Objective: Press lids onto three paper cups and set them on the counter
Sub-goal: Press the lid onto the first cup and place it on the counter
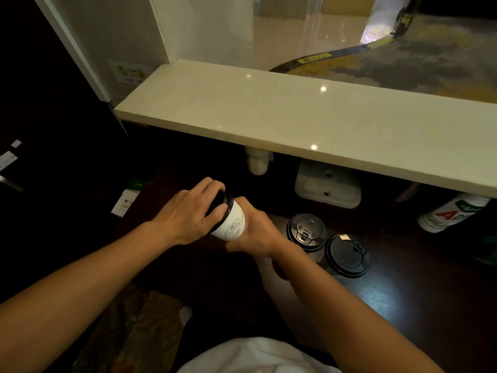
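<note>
a white paper cup (233, 224) with a line drawing on its side is tilted, its top leaning away to the left, held between both hands above a dark work surface (403, 292). a black lid (225, 204) sits on its rim under the left hand (188, 215), whose fingers (212, 184) curl over the lid's far edge while the thumb lies along its near edge. the right hand (255, 232) wraps closed round the cup's body from below. just right of that hand stand two more cups with black lids (306, 232) (347, 255), touching. beyond the fingers runs the pale stone counter (295, 117).
</note>
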`<state>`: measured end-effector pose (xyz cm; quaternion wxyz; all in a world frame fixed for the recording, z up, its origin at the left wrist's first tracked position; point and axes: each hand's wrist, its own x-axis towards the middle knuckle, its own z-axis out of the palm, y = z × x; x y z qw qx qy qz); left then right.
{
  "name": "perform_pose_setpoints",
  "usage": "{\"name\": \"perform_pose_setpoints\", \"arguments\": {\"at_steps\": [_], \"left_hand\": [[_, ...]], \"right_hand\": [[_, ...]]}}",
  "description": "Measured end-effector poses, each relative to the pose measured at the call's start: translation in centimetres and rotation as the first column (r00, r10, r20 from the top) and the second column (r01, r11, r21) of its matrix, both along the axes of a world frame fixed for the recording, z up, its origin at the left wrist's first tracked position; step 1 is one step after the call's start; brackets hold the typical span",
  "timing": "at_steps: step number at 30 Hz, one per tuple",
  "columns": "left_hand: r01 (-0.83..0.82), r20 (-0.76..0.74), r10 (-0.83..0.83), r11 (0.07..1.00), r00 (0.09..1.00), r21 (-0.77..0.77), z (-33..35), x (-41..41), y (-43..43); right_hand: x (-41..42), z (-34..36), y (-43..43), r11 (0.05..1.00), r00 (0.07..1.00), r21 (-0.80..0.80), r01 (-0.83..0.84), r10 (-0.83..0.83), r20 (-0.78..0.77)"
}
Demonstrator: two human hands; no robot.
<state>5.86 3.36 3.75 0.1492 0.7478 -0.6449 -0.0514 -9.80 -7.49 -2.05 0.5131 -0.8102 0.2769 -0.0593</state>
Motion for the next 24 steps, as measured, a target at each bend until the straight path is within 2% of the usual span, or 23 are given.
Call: {"name": "perform_pose_setpoints", "arguments": {"at_steps": [3, 6, 7, 9, 11, 12, 13, 16, 19, 22, 24], "left_hand": [[-0.059, -0.039, 0.058, 0.998, 0.998, -0.027, -0.6, -0.3, 0.0], [-0.244, -0.111, 0.246, 0.969, 0.963, 0.033, -1.2, -1.2, -0.5], [-0.344, -0.125, 0.353, 0.935, 0.927, 0.09, -1.4, -1.6, -1.0], [-0.529, -0.134, 0.586, 0.792, 0.799, 0.305, -1.3, -2.0, -2.1], [-0.563, -0.218, 0.734, 0.646, 0.643, 0.515, -0.8, -2.4, -3.0], [-0.552, -0.258, 0.768, 0.612, 0.587, 0.566, -0.6, -2.4, -3.2], [-0.544, -0.259, 0.774, 0.602, 0.578, 0.585, -0.6, -2.4, -3.4], [-0.575, -0.143, 0.724, 0.638, 0.675, 0.512, -1.4, -2.5, -3.7], [-0.519, -0.017, 0.566, 0.767, 0.824, 0.378, -2.3, -3.0, -3.3], [-0.458, -0.035, 0.476, 0.861, 0.878, 0.221, -2.0, -3.7, -2.3], [-0.341, -0.067, 0.35, 0.933, 0.934, 0.117, -2.0, -3.6, -1.4]], "right_hand": [[0.2, -0.4, 0.6, 0.999, 0.999, 0.01, 0.035, -0.035, 0.007], [0.0, -0.3, 0.9, 0.996, 0.998, -0.086, 0.03, -0.035, -0.054], [0.0, -0.3, 1.0, 0.987, 0.996, -0.158, 0.02, -0.033, -0.079], [0.1, -0.3, 1.3, 0.944, 0.993, -0.33, 0.005, -0.044, -0.11], [0.2, -0.7, 1.8, 0.895, 0.991, -0.445, 0.013, -0.07, -0.111], [0.3, -1.1, 2.0, 0.882, 0.991, -0.471, 0.027, -0.086, -0.103], [0.3, -1.4, 2.2, 0.877, 0.99, -0.479, 0.048, -0.105, -0.092], [0.1, -2.2, 2.3, 0.879, 0.987, -0.462, 0.114, -0.155, -0.05], [-0.3, -2.5, 2.4, 0.909, 0.981, -0.38, 0.169, -0.192, -0.023], [-0.8, -2.7, 2.5, 0.964, 0.969, -0.097, 0.247, -0.245, 0.035], [-1.0, -3.0, 2.5, 0.953, 0.953, 0.072, 0.294, -0.298, 0.054]]}}
